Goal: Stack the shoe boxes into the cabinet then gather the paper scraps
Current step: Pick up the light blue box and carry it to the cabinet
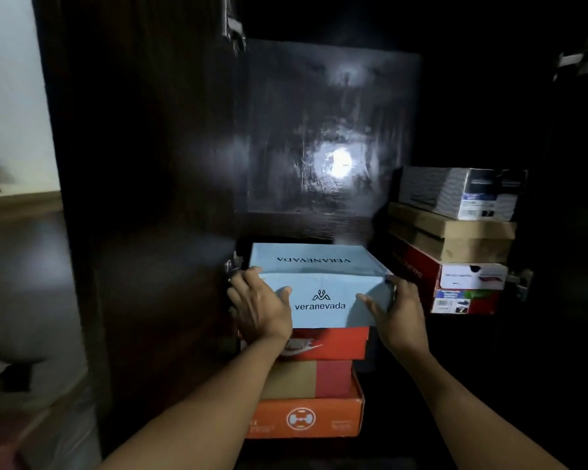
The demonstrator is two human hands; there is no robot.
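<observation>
The left hand grips the left end of the light blue veranevada shoe box. Its fingers are hooked over the top left edge of the lid and its thumb is pressed against the front face. The right hand clamps the opposite end, with the thumb flat on the front face beside the printed logo and the fingers wrapped round the right corner, mostly out of sight. The box sits level between the two hands, lid on, its short front face towards the camera.

It rests on top of a stack inside the dark cabinet. Directly under it is a red-orange Nike box, below that a tan and red box, and at the bottom an orange box with a round white emblem. The blue box overhangs the Nike box slightly on the right.

Further right, apart from this stack, stands a second pile. A grey and white box lies on a brown cardboard box, which lies on a red Skechers box with a white label.

The cabinet's back panel carries a bright spot of glare. The dark wooden door stands open on the left, with a metal hinge just beside the left hand.
</observation>
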